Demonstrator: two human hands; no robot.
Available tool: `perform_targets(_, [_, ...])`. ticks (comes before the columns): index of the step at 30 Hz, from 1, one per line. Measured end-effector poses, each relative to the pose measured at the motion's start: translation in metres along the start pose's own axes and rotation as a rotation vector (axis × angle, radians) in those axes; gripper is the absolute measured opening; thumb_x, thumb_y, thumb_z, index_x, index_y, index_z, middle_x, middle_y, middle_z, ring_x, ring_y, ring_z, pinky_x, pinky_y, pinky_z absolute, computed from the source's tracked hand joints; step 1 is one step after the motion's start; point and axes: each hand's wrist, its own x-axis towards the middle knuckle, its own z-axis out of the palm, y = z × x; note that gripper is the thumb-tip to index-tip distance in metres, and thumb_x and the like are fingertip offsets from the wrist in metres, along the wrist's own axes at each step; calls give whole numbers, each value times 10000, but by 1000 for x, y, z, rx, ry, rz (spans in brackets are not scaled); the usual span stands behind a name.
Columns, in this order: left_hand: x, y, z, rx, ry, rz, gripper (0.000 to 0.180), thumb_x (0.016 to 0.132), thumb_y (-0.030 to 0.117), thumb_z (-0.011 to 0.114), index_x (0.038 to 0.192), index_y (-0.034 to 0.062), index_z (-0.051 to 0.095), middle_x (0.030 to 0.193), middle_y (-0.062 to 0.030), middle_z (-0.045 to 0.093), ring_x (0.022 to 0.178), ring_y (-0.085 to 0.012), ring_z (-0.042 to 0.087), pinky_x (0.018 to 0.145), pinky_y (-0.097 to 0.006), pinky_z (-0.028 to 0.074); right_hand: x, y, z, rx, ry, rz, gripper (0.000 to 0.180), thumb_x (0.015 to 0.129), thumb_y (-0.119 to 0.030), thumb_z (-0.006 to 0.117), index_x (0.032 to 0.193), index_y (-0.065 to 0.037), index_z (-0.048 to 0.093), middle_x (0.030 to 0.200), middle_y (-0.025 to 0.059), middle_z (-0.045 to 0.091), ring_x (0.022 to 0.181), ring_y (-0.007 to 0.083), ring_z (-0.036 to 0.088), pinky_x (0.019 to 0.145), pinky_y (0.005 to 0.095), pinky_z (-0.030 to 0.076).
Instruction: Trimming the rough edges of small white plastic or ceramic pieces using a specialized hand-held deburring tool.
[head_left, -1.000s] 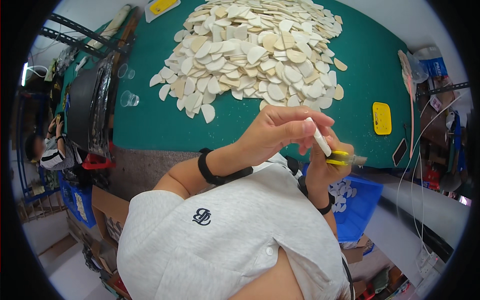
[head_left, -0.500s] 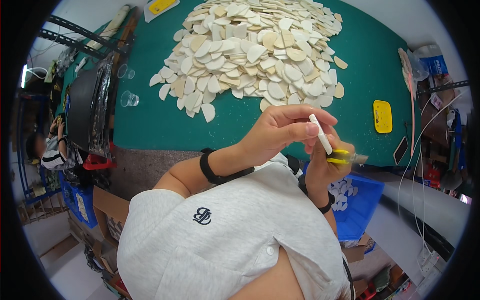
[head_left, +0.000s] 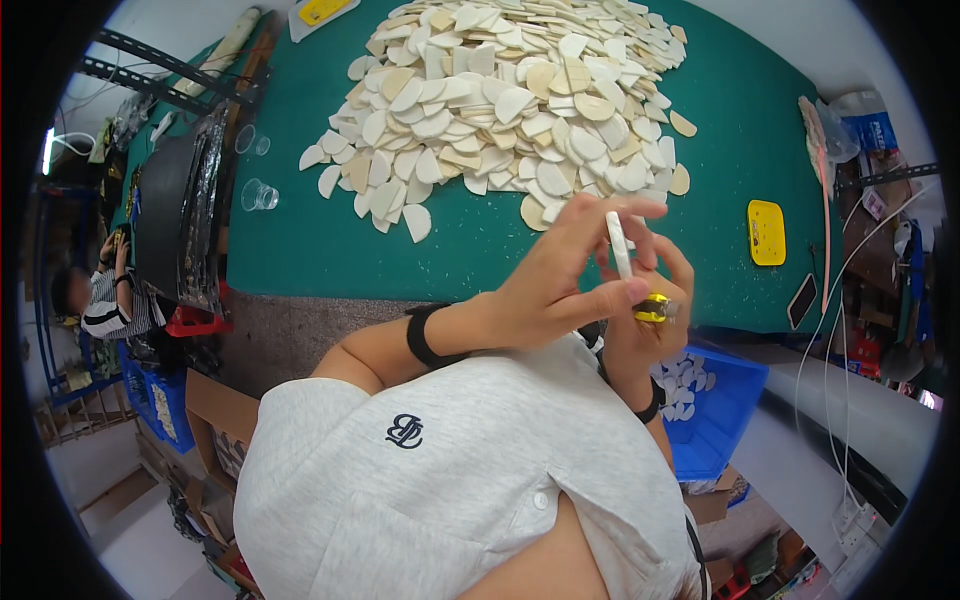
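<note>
My left hand (head_left: pixel 550 275) pinches a thin white foam-like piece (head_left: pixel 618 246), seen nearly edge-on, between thumb and fingers. Close against it, my right hand (head_left: pixel 640 345) is closed around a small yellow-and-grey hand tool (head_left: pixel 653 308). Most of that tool is hidden in the fingers, so its kind cannot be made out. Beyond both hands a large heap of white and cream half-round pieces (head_left: pixel 500 110) covers the far middle of the green table (head_left: pixel 330 250).
A blue bin (head_left: pixel 715 440) holding white pieces is below the table's edge at right. On the table are a yellow tray (head_left: pixel 766 233), a phone (head_left: pixel 802 300) and clear plastic cups (head_left: pixel 260 196). At far left another person (head_left: pixel 115 300) works. A cardboard box (head_left: pixel 215 405) stands at lower left.
The white piece has shifted slightly left and stands more upright. My right hand has turned, so the tool's grey end no longer sticks out to the right.
</note>
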Motion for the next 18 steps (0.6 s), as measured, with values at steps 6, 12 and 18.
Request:
perform_targets(6, [1,5,-15,61,63,-53,363,846,200,505,1171,38,490,889,-46,495,796,-133,475,732,-270,400,5,-17,-14,441,-70,238,298,823,-156,718,1040,-6,580,1007,129,588,634,75,527,561,181,418])
perform_targets(12, [-1,4,-14,62,72,-35,297,851,205,522,1098,41,504,999,-87,530,880,-191,505,789,-297,406,35,-40,-34,-84,-211,260,281,866,-137,667,1100,11,617,768,47,603,586,104,505,542,215,406])
perform_targets(18, [-1,3,-15,142,46,48,297,884,232,569,1096,39,490,991,-62,507,885,-143,484,798,-256,393,55,-58,-40,-324,-417,104,304,794,-98,708,1080,-9,659,665,84,569,533,167,514,488,262,397])
